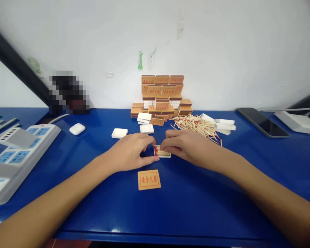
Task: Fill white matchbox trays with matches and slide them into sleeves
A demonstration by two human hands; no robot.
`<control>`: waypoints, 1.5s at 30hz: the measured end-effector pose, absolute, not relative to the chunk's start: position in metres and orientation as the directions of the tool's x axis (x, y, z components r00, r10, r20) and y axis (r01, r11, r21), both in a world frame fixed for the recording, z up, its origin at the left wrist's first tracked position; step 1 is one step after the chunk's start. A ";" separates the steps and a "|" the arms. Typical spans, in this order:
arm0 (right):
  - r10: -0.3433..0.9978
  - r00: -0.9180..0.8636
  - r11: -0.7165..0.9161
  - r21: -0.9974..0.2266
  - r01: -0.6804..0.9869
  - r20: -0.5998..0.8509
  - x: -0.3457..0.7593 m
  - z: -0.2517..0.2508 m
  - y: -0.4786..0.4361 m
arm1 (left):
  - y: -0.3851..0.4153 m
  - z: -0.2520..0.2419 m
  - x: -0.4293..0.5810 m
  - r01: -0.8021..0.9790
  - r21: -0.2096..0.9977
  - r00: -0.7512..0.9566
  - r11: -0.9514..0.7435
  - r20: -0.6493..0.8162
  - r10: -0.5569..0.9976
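Observation:
A small white matchbox tray (166,156) with red-headed matches (162,152) lying lengthwise in it rests on the table. My left hand (130,151) holds its left end, the thumb at the near corner and the index finger at the far one. From the right, my right hand (187,146) reaches over the tray with bunched fingers closed at the matches; its fingertips partly hide them. Nearer to me lies an orange matchbox sleeve (149,179) with red characters, face up. Behind my right hand is a loose heap of matches (196,124).
Orange matchboxes (162,91) are stacked against the wall. White trays (119,133) lie left of centre, and more white trays (225,125) sit right of the heap. A power strip (23,151) and white earphone case (77,129) are at left, a phone (262,122) at right.

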State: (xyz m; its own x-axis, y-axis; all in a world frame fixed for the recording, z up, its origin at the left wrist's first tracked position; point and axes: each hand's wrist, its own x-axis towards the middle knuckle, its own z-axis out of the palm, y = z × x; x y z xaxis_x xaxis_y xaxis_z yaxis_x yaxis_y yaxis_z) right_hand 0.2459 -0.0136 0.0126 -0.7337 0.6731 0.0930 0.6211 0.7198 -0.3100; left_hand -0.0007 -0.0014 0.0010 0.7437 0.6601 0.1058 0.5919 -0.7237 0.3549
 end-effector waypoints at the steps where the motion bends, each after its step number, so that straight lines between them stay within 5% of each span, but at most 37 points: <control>1: 0.673 -0.733 0.720 -0.309 0.621 0.094 0.246 0.012 -0.014 | -0.001 0.001 -0.001 0.592 0.357 0.743 -0.723 0.106 0.661; 34: 0.682 -0.727 0.706 -0.334 0.625 0.079 0.248 0.018 -0.016 | -0.002 0.000 -0.002 0.590 0.354 0.741 -0.726 0.120 0.661; 45: 0.765 -0.611 0.643 -0.273 0.716 0.201 0.276 0.037 -0.004 | -0.001 0.000 -0.001 0.588 0.369 0.738 -0.720 0.120 0.664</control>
